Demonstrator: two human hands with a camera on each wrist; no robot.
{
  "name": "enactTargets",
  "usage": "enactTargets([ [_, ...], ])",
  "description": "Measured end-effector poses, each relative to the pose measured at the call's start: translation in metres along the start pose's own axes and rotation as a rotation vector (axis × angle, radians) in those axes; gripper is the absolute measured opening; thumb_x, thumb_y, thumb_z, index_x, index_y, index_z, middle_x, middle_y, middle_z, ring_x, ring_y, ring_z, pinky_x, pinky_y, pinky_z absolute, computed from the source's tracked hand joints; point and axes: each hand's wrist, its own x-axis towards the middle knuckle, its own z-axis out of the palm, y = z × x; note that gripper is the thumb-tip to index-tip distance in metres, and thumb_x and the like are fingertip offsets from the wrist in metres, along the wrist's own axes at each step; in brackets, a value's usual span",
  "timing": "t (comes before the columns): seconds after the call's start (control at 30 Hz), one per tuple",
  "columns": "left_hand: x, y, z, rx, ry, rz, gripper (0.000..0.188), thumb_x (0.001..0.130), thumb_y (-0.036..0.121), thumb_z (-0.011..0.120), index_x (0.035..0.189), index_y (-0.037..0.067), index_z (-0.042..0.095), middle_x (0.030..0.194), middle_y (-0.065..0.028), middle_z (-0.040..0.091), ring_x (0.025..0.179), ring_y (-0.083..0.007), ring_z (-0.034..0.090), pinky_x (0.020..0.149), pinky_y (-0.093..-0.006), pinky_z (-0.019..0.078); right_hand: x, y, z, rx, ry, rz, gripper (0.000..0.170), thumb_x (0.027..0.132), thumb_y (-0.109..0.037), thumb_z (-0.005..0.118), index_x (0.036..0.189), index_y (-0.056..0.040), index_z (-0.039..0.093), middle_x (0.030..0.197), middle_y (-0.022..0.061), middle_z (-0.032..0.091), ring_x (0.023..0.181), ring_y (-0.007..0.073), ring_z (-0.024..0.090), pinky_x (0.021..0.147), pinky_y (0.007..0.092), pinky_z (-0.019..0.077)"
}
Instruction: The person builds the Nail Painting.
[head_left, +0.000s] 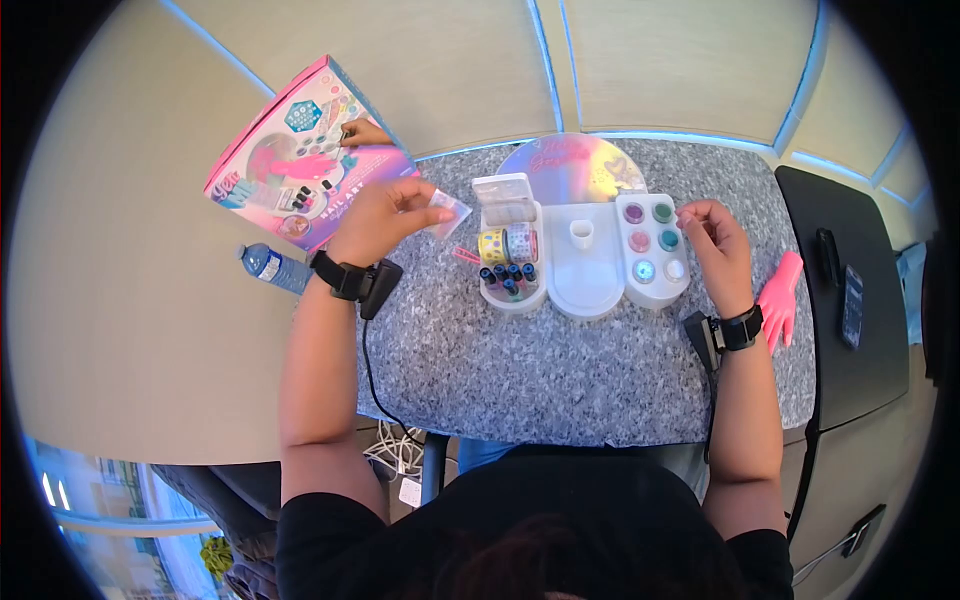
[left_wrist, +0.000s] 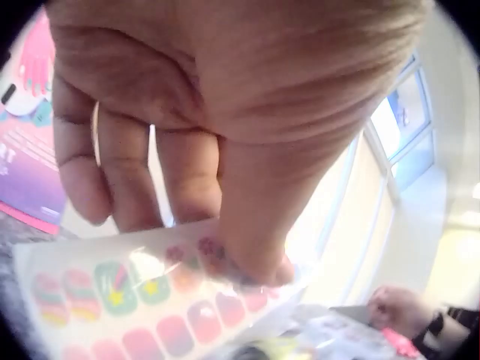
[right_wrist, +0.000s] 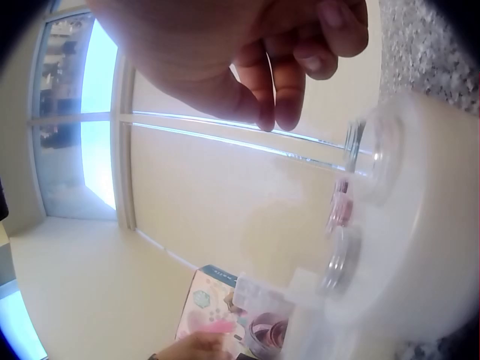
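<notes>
The left hand [head_left: 385,217] pinches a sheet of nail stickers [head_left: 450,214] between thumb and fingers, left of the white organizer. Rows of pink, purple and teal sticker shapes show on the sheet [left_wrist: 174,334] in the left wrist view. At the organizer's right side the right hand [head_left: 718,248] hovers beside the compartment with several glitter pots [head_left: 639,241]. Its fingers are loosely bent, and nothing shows between the fingertips in the right wrist view. The organizer's left compartment holds patterned rolls [head_left: 493,246] and small dark-capped bottles [head_left: 514,272], under a raised clear lid [head_left: 505,198].
A nail art box [head_left: 310,160] stands at the back left, with a water bottle [head_left: 272,266] near it. Behind the organizer is a shiny rounded panel [head_left: 570,170]. A pink model hand [head_left: 779,300] lies at the right; a phone [head_left: 852,307] rests on the black surface beyond.
</notes>
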Motion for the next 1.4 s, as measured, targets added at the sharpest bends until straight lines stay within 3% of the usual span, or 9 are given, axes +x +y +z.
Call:
enactTargets([
  [0.03,0.003,0.006,0.008,-0.272,0.055,0.165,0.021,0.097,0.012,0.086,0.114,0.004,0.08,0.105,-0.0043,0.082,0.096,-0.0113,0.076,0.085,-0.0305,0.0608,0.0,-0.001,-0.002,-0.029,-0.024,0.02,0.013,0.11,-0.013,0.068,0.116,-0.0016,0.073,0.104,0.0001,0.074,0.095,0.0064,0.066,0.086,0.0241,0.0514],
  [0.13,0.019,-0.01,0.026,-0.443,0.125,0.229,0.023,0.096,0.001,0.083,0.119,0.002,0.079,0.113,-0.0048,0.082,0.101,-0.0151,0.077,0.092,-0.0311,0.0628,0.001,0.0,-0.002,0.004,-0.005,0.002,0.013,0.11,-0.013,0.069,0.116,-0.0019,0.073,0.104,0.0002,0.074,0.094,0.0062,0.066,0.085,0.0236,0.0513],
  [0.23,0.021,-0.015,0.043,-0.255,0.268,0.254,0.018,0.095,0.001,0.084,0.112,0.002,0.082,0.109,-0.0059,0.081,0.099,-0.0157,0.077,0.086,-0.0311,0.0643,0.001,-0.002,0.002,0.016,0.047,-0.032,0.012,0.105,-0.012,0.073,0.113,-0.0035,0.076,0.098,-0.0035,0.074,0.075,0.0022,0.053,0.069,0.0216,0.0449],
  [0.57,0.021,-0.013,0.065,0.024,0.405,0.334,0.012,0.093,0.003,0.085,0.105,0.004,0.085,0.103,-0.0092,0.079,0.091,-0.0191,0.079,0.076,-0.031,0.067,-0.003,-0.013,0.004,0.028,0.025,-0.027,0.014,0.106,-0.015,0.073,0.112,-0.0024,0.075,0.094,-0.0055,0.07,0.075,0.0011,0.051,0.067,0.0213,0.0424],
  [1.0,0.021,-0.013,0.076,0.156,0.323,0.255,0.016,0.092,0.004,0.086,0.108,0.003,0.084,0.105,-0.0101,0.08,0.088,-0.02,0.079,0.08,-0.0328,0.0658,-0.002,-0.01,0.003,-0.007,0.017,-0.035,0.013,0.106,-0.015,0.073,0.112,-0.0031,0.076,0.094,-0.0045,0.071,0.073,0.0019,0.05,0.067,0.0222,0.0426],
  [1.2,0.016,-0.038,0.069,-0.226,0.416,0.071,0.029,0.087,0.01,0.092,0.114,0.006,0.083,0.11,-0.0099,0.08,0.092,-0.0203,0.078,0.084,-0.0326,0.0634,-0.003,-0.013,0.003,-0.019,0.026,-0.049,0.013,0.106,-0.015,0.073,0.112,-0.0029,0.076,0.092,-0.0053,0.07,0.072,0.0019,0.048,0.065,0.0227,0.0416],
  [1.27,0.006,-0.049,0.059,0.273,0.327,-0.008,0.034,0.081,0.014,0.095,0.114,0.011,0.085,0.111,-0.0097,0.08,0.099,-0.0241,0.077,0.089,-0.0367,0.062,-0.005,-0.014,0.002,-0.016,0.032,-0.053,0.014,0.106,-0.015,0.074,0.111,-0.0029,0.076,0.091,-0.0054,0.069,0.071,0.0018,0.048,0.065,0.0228,0.0413],
  [1.33,-0.003,-0.063,0.06,0.348,0.241,-0.013,0.035,0.076,0.018,0.098,0.109,0.016,0.087,0.116,-0.0085,0.08,0.109,-0.0285,0.074,0.097,-0.0422,0.059,-0.005,-0.019,0.003,-0.035,0.022,-0.054,0.014,0.106,-0.015,0.074,0.111,-0.0029,0.076,0.091,-0.0055,0.069,0.071,0.0019,0.047,0.064,0.0229,0.0408],
  [1.4,-0.006,-0.08,0.065,0.469,0.184,0.25,0.029,0.075,0.021,0.098,0.103,0.021,0.089,0.126,-0.0083,0.078,0.117,-0.0326,0.071,0.105,-0.0464,0.0553,-0.006,-0.018,0.003,-0.028,0.011,-0.055,0.014,0.106,-0.015,0.073,0.111,-0.0029,0.076,0.09,-0.0055,0.069,0.071,0.002,0.047,0.064,0.023,0.0406],
])
